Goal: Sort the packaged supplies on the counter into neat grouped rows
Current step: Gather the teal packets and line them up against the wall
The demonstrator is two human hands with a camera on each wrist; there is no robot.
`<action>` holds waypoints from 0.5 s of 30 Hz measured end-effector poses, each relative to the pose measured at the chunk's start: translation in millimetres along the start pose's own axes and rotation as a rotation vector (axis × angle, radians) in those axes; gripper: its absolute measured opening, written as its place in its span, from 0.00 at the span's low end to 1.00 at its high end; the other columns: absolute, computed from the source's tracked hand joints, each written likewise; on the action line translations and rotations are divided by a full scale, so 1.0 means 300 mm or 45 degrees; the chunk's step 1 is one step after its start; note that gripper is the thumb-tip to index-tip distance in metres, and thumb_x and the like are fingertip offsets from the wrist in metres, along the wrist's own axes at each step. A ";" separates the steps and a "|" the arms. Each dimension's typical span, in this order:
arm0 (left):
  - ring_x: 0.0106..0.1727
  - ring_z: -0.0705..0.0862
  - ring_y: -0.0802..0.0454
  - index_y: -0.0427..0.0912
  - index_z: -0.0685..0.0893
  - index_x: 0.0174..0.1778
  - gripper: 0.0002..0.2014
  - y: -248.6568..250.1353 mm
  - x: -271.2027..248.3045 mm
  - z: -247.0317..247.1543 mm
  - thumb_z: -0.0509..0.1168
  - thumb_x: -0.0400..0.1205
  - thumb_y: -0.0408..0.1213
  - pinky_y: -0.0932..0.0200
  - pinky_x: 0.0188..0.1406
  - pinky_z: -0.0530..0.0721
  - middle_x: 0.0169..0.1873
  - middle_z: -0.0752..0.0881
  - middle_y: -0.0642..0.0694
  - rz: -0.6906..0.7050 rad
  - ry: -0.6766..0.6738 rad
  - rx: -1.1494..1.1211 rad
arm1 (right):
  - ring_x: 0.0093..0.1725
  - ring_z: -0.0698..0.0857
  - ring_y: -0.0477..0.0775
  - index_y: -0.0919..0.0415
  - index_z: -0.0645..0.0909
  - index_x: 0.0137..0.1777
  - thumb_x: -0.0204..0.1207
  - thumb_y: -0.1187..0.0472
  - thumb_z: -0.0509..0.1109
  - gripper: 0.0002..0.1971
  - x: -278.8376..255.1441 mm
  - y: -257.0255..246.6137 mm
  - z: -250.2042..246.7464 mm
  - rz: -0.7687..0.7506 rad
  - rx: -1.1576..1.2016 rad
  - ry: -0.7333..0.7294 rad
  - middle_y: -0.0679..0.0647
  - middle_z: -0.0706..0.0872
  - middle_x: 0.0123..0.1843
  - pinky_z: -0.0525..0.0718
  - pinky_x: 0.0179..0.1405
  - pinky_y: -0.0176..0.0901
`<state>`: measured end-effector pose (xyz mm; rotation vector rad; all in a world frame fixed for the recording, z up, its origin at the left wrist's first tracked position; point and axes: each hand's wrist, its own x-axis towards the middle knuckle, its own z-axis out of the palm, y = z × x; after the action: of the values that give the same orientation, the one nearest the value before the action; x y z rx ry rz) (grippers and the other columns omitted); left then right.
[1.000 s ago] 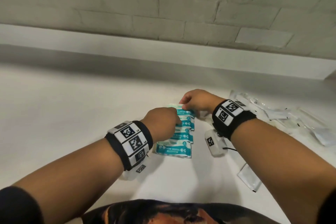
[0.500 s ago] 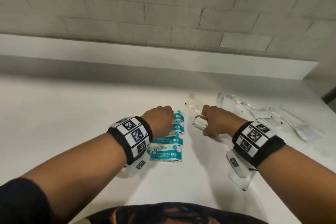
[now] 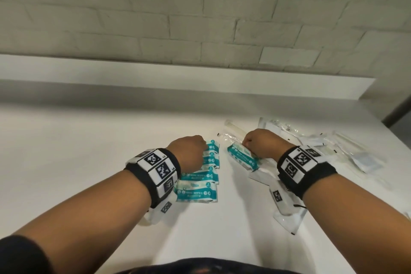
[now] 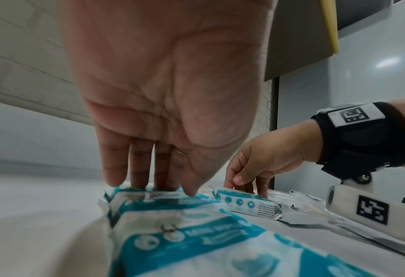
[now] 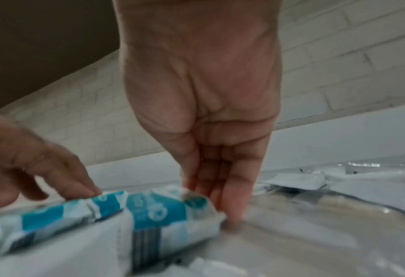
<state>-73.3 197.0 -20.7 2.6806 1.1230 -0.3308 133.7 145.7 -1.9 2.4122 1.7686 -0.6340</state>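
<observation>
A row of several teal-and-white mini wipes packs (image 3: 198, 191) lies on the white counter (image 3: 77, 151) in the head view. My left hand (image 3: 191, 151) rests on the row's far end. Its straight fingers (image 4: 116, 178) press on the farthest pack (image 4: 149, 198). Just right of the row, my right hand (image 3: 251, 147) pinches one more wipes pack (image 3: 242, 159) by its far end. That pack is tilted, with its near end down on the counter. The right wrist view shows the fingers and thumb (image 5: 210, 191) closed on the pack's end (image 5: 163, 211).
A loose heap of clear plastic-wrapped supplies (image 3: 311, 138) spreads at the right, with a flat white packet (image 3: 364, 160) at its edge. Another clear packet (image 3: 287, 220) lies under my right wrist. A raised ledge (image 3: 178, 82) and a brick wall bound the counter's back.
My right hand has left the far end of the row and moved right, and it now holds a wipes pack beside the row. The left hand has stayed on the row.
</observation>
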 end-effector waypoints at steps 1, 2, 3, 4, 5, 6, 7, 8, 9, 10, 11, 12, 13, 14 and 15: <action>0.69 0.76 0.48 0.46 0.74 0.74 0.21 0.000 -0.002 -0.001 0.56 0.83 0.38 0.50 0.67 0.78 0.72 0.73 0.48 0.000 0.000 -0.004 | 0.58 0.84 0.55 0.58 0.84 0.62 0.83 0.60 0.60 0.14 0.005 0.004 0.010 -0.008 0.021 0.032 0.54 0.86 0.60 0.82 0.55 0.45; 0.70 0.76 0.47 0.45 0.74 0.74 0.22 -0.001 -0.003 -0.001 0.56 0.83 0.38 0.51 0.67 0.78 0.73 0.73 0.48 -0.003 -0.002 -0.013 | 0.57 0.84 0.55 0.58 0.82 0.62 0.83 0.55 0.62 0.14 0.003 0.006 0.018 -0.021 0.035 0.048 0.52 0.86 0.59 0.81 0.54 0.45; 0.70 0.76 0.47 0.45 0.73 0.75 0.22 -0.003 -0.005 -0.001 0.56 0.83 0.38 0.51 0.67 0.77 0.73 0.73 0.48 -0.007 -0.001 -0.020 | 0.57 0.83 0.54 0.56 0.80 0.62 0.80 0.49 0.66 0.15 -0.001 0.004 0.025 -0.032 0.070 0.038 0.49 0.84 0.58 0.82 0.53 0.44; 0.70 0.75 0.47 0.45 0.73 0.75 0.22 -0.002 -0.006 -0.001 0.56 0.84 0.39 0.52 0.68 0.77 0.74 0.72 0.48 -0.008 0.000 -0.026 | 0.56 0.83 0.52 0.54 0.78 0.63 0.75 0.45 0.71 0.20 -0.005 0.001 0.029 -0.040 0.083 -0.006 0.47 0.82 0.57 0.82 0.54 0.44; 0.71 0.75 0.47 0.45 0.72 0.76 0.22 -0.008 -0.011 0.000 0.55 0.84 0.40 0.52 0.68 0.76 0.75 0.71 0.48 -0.010 0.002 -0.028 | 0.54 0.83 0.51 0.53 0.77 0.62 0.70 0.46 0.76 0.24 -0.004 -0.012 0.035 -0.050 0.061 -0.054 0.46 0.81 0.56 0.84 0.53 0.45; 0.71 0.74 0.47 0.45 0.71 0.76 0.22 -0.008 -0.013 -0.002 0.55 0.85 0.42 0.53 0.67 0.76 0.75 0.71 0.49 -0.012 0.005 -0.036 | 0.50 0.84 0.50 0.54 0.76 0.62 0.66 0.52 0.78 0.26 -0.004 -0.024 0.034 -0.049 -0.004 -0.086 0.46 0.82 0.54 0.86 0.52 0.47; 0.72 0.74 0.47 0.45 0.70 0.77 0.23 -0.004 -0.015 0.001 0.54 0.85 0.44 0.53 0.67 0.76 0.76 0.70 0.49 -0.012 0.001 -0.048 | 0.47 0.84 0.50 0.56 0.77 0.62 0.63 0.58 0.77 0.26 -0.007 -0.030 0.034 -0.051 -0.055 -0.091 0.48 0.83 0.52 0.88 0.49 0.48; 0.72 0.74 0.47 0.45 0.69 0.78 0.23 -0.001 -0.018 0.001 0.54 0.85 0.45 0.53 0.67 0.75 0.77 0.70 0.49 -0.010 -0.010 -0.063 | 0.45 0.85 0.50 0.56 0.78 0.62 0.62 0.63 0.75 0.25 -0.002 -0.036 0.028 -0.040 -0.048 -0.080 0.49 0.83 0.50 0.89 0.47 0.48; 0.72 0.74 0.47 0.45 0.69 0.78 0.24 0.002 -0.020 0.001 0.53 0.85 0.46 0.52 0.68 0.75 0.77 0.69 0.49 -0.005 -0.020 -0.075 | 0.44 0.85 0.49 0.56 0.78 0.61 0.63 0.64 0.74 0.24 0.004 -0.043 0.017 -0.040 0.023 -0.047 0.50 0.83 0.50 0.90 0.47 0.48; 0.73 0.73 0.47 0.45 0.69 0.78 0.24 0.006 -0.022 0.000 0.53 0.85 0.46 0.51 0.69 0.75 0.77 0.69 0.49 -0.002 -0.034 -0.082 | 0.43 0.86 0.49 0.55 0.79 0.61 0.65 0.65 0.74 0.23 0.010 -0.053 0.004 -0.049 0.119 -0.009 0.50 0.84 0.51 0.90 0.46 0.47; 0.73 0.73 0.47 0.45 0.69 0.78 0.24 0.007 -0.022 -0.002 0.53 0.85 0.46 0.50 0.69 0.75 0.77 0.69 0.48 0.001 -0.044 -0.082 | 0.43 0.87 0.49 0.54 0.80 0.61 0.67 0.64 0.74 0.21 0.020 -0.065 -0.011 -0.081 0.206 0.048 0.50 0.85 0.51 0.90 0.46 0.47; 0.73 0.74 0.47 0.45 0.69 0.78 0.24 0.006 -0.022 -0.006 0.53 0.85 0.46 0.49 0.70 0.75 0.77 0.70 0.48 -0.002 -0.054 -0.078 | 0.44 0.87 0.49 0.53 0.81 0.61 0.68 0.63 0.75 0.20 0.036 -0.088 -0.030 -0.124 0.261 0.113 0.50 0.86 0.52 0.90 0.47 0.46; 0.73 0.74 0.46 0.45 0.70 0.77 0.23 0.000 -0.026 -0.009 0.53 0.85 0.45 0.48 0.70 0.75 0.77 0.71 0.48 -0.013 -0.062 -0.076 | 0.46 0.87 0.49 0.52 0.82 0.61 0.68 0.63 0.75 0.20 0.060 -0.118 -0.042 -0.184 0.273 0.166 0.50 0.86 0.53 0.89 0.48 0.47; 0.72 0.74 0.46 0.45 0.70 0.76 0.23 0.000 -0.029 -0.014 0.53 0.85 0.45 0.47 0.70 0.75 0.76 0.72 0.47 -0.019 -0.076 -0.079 | 0.48 0.86 0.50 0.51 0.83 0.62 0.68 0.63 0.76 0.21 0.081 -0.147 -0.050 -0.238 0.247 0.198 0.50 0.86 0.55 0.87 0.50 0.47; 0.72 0.75 0.46 0.45 0.71 0.76 0.22 0.001 -0.032 -0.017 0.53 0.85 0.44 0.47 0.70 0.75 0.75 0.73 0.47 -0.018 -0.086 -0.082 | 0.50 0.85 0.51 0.51 0.82 0.63 0.68 0.63 0.76 0.22 0.106 -0.176 -0.050 -0.286 0.207 0.217 0.51 0.86 0.56 0.87 0.52 0.48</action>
<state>-79.0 191.9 -13.3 2.5865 1.1140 -0.3778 96.8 196.0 8.9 2.4563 2.1586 -0.6329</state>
